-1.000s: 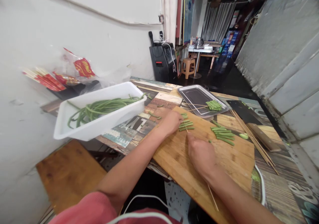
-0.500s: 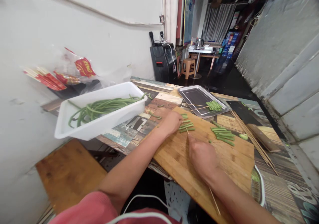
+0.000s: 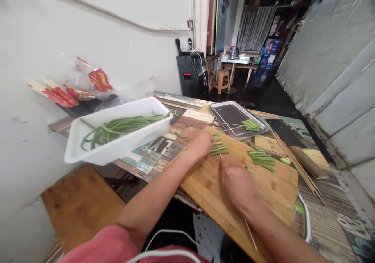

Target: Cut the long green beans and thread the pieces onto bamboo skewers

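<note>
On the wooden cutting board, my right hand is closed around a bamboo skewer, its tip at a short row of cut bean pieces. My left hand rests on those pieces, though I cannot tell whether its fingers pinch them. Further out lie a loose pile of cut beans, a metal tray and a white tub of long beans.

Salmon-pink short sleeve, white cord
</note>
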`<state>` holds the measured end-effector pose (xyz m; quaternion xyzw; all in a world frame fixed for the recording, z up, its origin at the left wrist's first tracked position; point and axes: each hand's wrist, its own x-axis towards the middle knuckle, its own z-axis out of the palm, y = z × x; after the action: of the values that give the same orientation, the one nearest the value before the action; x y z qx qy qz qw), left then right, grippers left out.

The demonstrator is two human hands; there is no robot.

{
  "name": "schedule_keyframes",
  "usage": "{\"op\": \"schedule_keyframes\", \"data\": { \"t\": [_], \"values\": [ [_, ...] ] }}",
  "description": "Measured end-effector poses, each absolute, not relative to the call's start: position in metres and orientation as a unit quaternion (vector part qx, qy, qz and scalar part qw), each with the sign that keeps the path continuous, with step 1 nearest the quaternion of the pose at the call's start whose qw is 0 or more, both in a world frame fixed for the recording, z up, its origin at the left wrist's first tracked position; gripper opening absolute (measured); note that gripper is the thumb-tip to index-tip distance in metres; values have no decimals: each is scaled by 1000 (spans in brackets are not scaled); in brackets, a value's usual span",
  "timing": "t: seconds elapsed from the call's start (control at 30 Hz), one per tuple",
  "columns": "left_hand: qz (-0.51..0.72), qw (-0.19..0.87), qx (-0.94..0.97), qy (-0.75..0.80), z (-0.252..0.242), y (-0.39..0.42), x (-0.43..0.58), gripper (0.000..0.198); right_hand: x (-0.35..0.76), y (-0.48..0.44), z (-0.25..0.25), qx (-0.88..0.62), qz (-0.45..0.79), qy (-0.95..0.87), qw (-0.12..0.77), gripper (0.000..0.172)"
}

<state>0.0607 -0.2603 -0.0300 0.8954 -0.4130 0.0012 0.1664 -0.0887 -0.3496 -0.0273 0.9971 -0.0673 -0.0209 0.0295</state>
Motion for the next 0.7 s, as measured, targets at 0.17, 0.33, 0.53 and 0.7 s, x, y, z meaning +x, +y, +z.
{"op": "schedule_keyframes", "data": {
  "t": [0.17, 0.33, 0.53, 0.7],
  "values": [
    [-4, 182, 893, -411, -31, -260, 61, 22, -89, -350, -29, 997, -14, -65, 32, 41],
    [-1, 179, 891, -418, -32, -260, 62, 23, -86, -348, -27, 997, -18, -69, 39, 42],
    [2, 174, 892, -417, -32, -260, 61, 23, -84, -348, -26, 997, -10, -67, 35, 38],
    [-8, 221, 879, -422, -36, -259, 65, 21, -83, -349, -29, 997, 2, -65, 38, 37]
  ]
}}
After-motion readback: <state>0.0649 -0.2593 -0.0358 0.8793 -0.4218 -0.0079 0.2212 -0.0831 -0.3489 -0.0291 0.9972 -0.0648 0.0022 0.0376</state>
